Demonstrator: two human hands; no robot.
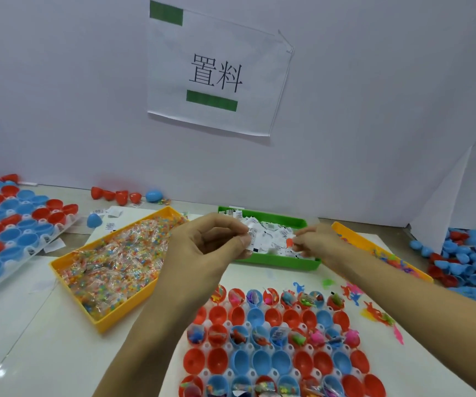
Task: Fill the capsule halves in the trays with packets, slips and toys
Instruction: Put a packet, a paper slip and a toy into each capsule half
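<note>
Both hands sit over the green tray (277,265), blocking much of its pile of white slips (271,234). Left hand (211,242): fingers curled, thumb and forefinger pinching a small bunch of slips at its right edge; how many, can't tell. Right hand (314,239): fingers closed on something small, with an orange-red bit (289,242) showing at the tips, blurred, can't tell if it's a toy or print on a slip. Yellow tray (68,263) to the left holds clear packets (116,259) of coloured beads; the left forearm hides its near right corner. Second yellow tray (345,229) on the right is mostly hidden behind the right forearm, only the rim and a few bright toys visible. Capsule tray (262,329) of red and blue halves sits near centre, cut off at the bottom frame edge; its rows alternate filled and bare, contents too small to sort out. Loose toys (374,315) lie on the white sheet just right of it, some smeared by blur. Another capsule tray (16,224) at far left is cropped by the frame edge, halves bare. Heap of loose halves (465,265) at far right, also cropped. Worktop (30,353) is pale and glossy, with a few closed capsules (116,196) along the back. White partition behind carries a taped paper sign (216,70) with two green tape strips and two printed characters.
</note>
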